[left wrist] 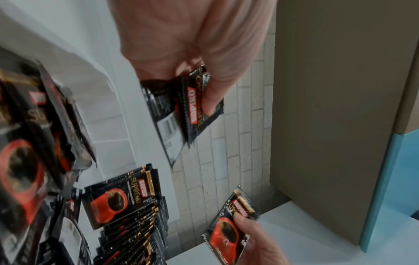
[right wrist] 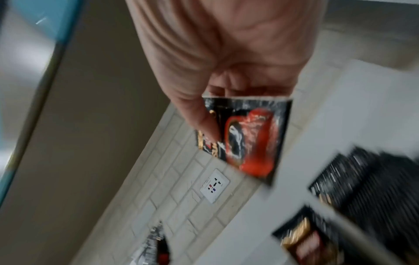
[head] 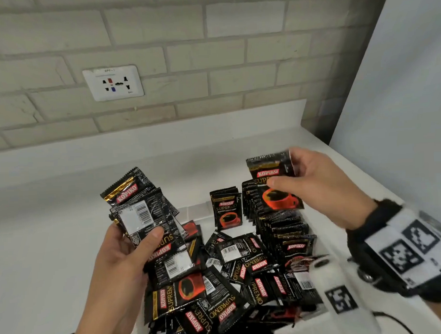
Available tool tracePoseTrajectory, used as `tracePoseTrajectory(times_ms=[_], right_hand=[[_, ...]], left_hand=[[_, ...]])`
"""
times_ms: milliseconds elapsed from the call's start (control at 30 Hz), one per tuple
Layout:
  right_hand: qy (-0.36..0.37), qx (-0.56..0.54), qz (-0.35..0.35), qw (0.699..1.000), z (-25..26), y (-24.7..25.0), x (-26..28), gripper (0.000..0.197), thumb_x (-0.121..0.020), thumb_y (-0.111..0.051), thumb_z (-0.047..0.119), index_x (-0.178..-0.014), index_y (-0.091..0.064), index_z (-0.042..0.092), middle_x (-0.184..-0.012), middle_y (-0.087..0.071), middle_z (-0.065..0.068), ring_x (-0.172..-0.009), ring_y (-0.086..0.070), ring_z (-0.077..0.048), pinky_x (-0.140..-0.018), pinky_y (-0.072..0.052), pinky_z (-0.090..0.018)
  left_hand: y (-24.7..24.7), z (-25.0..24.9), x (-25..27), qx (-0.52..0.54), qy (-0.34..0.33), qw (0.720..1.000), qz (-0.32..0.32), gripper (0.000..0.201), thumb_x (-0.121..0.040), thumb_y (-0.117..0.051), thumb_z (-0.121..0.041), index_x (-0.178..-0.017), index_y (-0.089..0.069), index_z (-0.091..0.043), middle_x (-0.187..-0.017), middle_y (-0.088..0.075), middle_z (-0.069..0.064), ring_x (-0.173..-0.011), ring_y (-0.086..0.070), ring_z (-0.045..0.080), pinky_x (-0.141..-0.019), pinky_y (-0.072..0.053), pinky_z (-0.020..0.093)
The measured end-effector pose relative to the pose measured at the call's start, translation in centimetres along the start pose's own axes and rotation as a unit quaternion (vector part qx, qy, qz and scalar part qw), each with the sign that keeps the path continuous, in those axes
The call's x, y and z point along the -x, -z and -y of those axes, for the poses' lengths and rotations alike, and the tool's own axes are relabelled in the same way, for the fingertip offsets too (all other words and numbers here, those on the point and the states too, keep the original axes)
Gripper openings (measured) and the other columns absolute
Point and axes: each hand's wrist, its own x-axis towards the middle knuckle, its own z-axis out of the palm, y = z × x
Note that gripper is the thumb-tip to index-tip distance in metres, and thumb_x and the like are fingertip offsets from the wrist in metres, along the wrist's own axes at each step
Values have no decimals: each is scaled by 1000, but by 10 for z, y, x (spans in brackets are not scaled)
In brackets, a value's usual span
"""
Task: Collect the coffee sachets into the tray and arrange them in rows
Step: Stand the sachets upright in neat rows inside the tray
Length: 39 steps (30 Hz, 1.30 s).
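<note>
Several black Kopiko coffee sachets lie in a loose heap (head: 218,286) inside a white tray (head: 193,209) on the counter. At the tray's right side, sachets stand in a packed row (head: 279,224) (left wrist: 136,224), and one sachet (head: 226,206) stands upright at the back. My left hand (head: 123,265) (left wrist: 204,53) grips a fanned bunch of sachets (head: 143,212) (left wrist: 181,107) above the heap's left side. My right hand (head: 322,185) (right wrist: 226,62) pinches a single sachet (head: 275,182) (right wrist: 249,138) by thumb and fingers above the row.
A white counter (head: 42,235) runs back to a brick wall (head: 210,54) with a power socket (head: 113,82). A tall white panel (head: 399,98) closes the right side. A black cable (head: 392,318) lies near the counter's front right.
</note>
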Motion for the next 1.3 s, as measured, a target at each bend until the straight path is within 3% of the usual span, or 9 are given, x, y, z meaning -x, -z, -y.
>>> tracePoseTrajectory(times_ms=[100,167,267,433,533,733,1067,1200,1300], right_hand=[[55,209,36,976,15,-1,-12,48,-78,-66,4,-108,-46,35,-90,-61,0,-67,-63,-16,-61,-51,-26],[68,287,87,951,23,-6,-20,56,-77,-63,4,-117,-41,38,-93,-57,0,-69,-60,-18,-60,-50,-26],[91,407,152,896,28,-21,-35,42,-81,-59,6,-113,-53,32,-88,-53,9,-64,-49,-2,-54,-39,-13],[112,575,195,787,19,-50,-59,23,-87,-60,20,-109,-59,25,-109,-58,6,-96,-54,-15,-71,-37,-26],[115,628,224,737,8,-65,-72,20,-87,-62,21,-107,-58,21,-106,-59,3,-87,-53,-16,-65,-36,-26],[115,667,253,691,-15,-83,-89,23,-80,-68,13,-100,-59,6,-98,-62,-10,-68,-50,-19,-48,-36,-21],[133,753,224,605,-15,-85,-90,20,-80,-68,30,-87,-56,16,-76,-50,2,-52,-39,-10,-45,-23,-21],[141,757,221,598,-14,-83,-90,26,-79,-69,37,-86,-55,16,-77,-54,2,-57,-45,-13,-45,-26,-22],[144,737,208,627,-2,-77,-90,37,-78,-67,47,-95,-59,15,-77,-55,3,-70,-54,-17,-51,-33,-24]], left_hand=[[3,-2,0,-17,-10,1000,-2,98,-6,-89,-52,-97,-62,-27,-86,-74,-4,-73,-71,11,-51,-55,23],[6,-2,0,-19,-13,1000,-2,101,-3,-87,-56,-97,-62,-28,-88,-74,-3,-74,-71,12,-52,-56,24],[12,0,0,-27,-19,999,1,103,-3,-88,-56,-99,-62,-28,-91,-74,-2,-77,-72,13,-53,-57,26],[20,-1,0,-25,-23,999,-5,105,-3,-88,-55,-100,-62,-26,-92,-74,-1,-76,-72,15,-54,-58,29],[24,-1,0,-25,-33,999,-8,104,-2,-88,-55,-99,-62,-26,-88,-74,-2,-73,-72,14,-51,-57,27],[28,-2,-1,-16,-33,999,-8,101,-3,-88,-55,-96,-63,-26,-88,-74,-1,-73,-72,15,-51,-56,26],[28,1,-6,-9,-33,999,2,96,-6,-89,-54,-95,-65,-28,-91,-74,0,-76,-72,16,-52,-56,26],[26,0,-6,-7,-32,999,7,95,-7,-89,-54,-95,-65,-28,-93,-73,0,-78,-71,16,-53,-56,27],[23,-1,-6,-14,-28,999,5,98,-6,-88,-55,-97,-64,-28,-93,-73,0,-78,-71,16,-54,-57,27]])
